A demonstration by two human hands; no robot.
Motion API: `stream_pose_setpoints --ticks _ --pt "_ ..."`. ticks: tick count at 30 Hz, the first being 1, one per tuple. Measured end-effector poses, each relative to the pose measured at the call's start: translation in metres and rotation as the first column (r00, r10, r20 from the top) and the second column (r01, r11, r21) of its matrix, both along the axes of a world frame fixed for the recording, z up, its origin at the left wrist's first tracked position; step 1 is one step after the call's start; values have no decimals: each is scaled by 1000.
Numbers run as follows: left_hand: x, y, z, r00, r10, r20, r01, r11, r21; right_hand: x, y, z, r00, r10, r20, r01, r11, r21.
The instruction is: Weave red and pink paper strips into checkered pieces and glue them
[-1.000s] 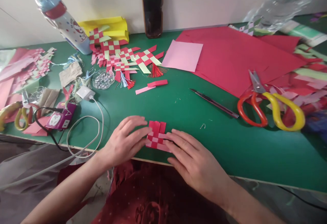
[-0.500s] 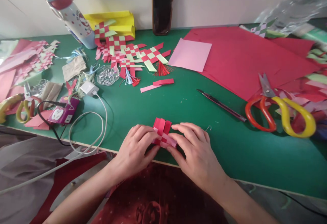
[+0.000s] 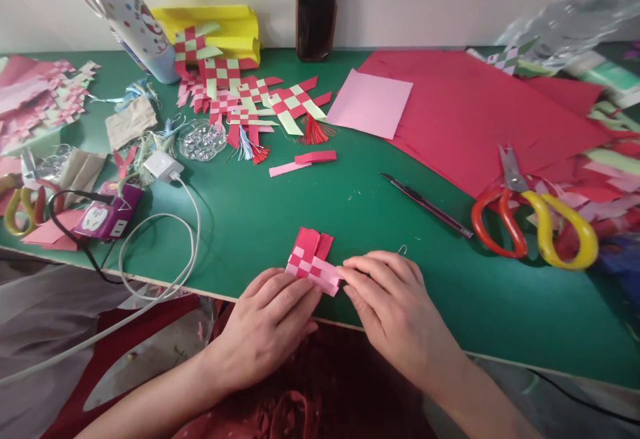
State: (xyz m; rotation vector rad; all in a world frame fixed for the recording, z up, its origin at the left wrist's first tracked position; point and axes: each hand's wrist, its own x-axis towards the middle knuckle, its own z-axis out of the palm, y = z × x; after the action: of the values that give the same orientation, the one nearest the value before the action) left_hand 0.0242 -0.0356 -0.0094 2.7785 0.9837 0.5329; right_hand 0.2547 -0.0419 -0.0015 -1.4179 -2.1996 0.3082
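A small woven paper piece in red and pink checks lies near the table's front edge, with red strips extending from its far side. My left hand holds the near edge of the weave, its fingers together on top and the thumb mostly hidden. Between the thumb and fingers of my right hand is the right end of a pink paper strip that runs out of the weave. Two short folded strips, a red one and a pink one, lie farther back.
Scissors and a craft knife lie to the right, near red paper sheets and a pink square. Finished woven fish, a bead tray, a charger cable and a bottle occupy the left.
My left hand has shifted down off the weave, exposing more checks. My right fingers have closed on the pink strip's end. The view has shifted slightly.
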Motion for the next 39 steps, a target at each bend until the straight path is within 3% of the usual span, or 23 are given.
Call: stream_pose_setpoints --ticks 6,10,15,18,23,28,34,39 --pt "-9 7 3 999 42 18 -42 999 -1 -11 -13 6 997 60 -49 -61 998 -28" --pt "-9 -1 -1 998 -21 -52 23 999 31 -4 -9 8 991 106 -85 -106 994 10" --pt "3 -16 -14 980 -152 -127 165 981 103 8 21 11 992 126 24 -128 986 105" --pt "9 -18 -19 981 -162 -110 175 978 112 1 47 10 980 159 117 -173 977 125" --pt "12 -18 -24 983 -138 -123 153 981 122 -21 79 -4 923 277 266 -299 953 44" --pt "13 -19 -28 982 -150 -118 164 980 117 -24 85 -15 895 302 329 -313 949 -21" --pt "14 -18 -30 982 -165 -96 174 980 94 -25 85 -14 909 277 312 -274 960 -55" --pt "13 -16 -26 975 -176 -133 190 977 101 -15 87 -6 944 275 184 -260 960 -102"
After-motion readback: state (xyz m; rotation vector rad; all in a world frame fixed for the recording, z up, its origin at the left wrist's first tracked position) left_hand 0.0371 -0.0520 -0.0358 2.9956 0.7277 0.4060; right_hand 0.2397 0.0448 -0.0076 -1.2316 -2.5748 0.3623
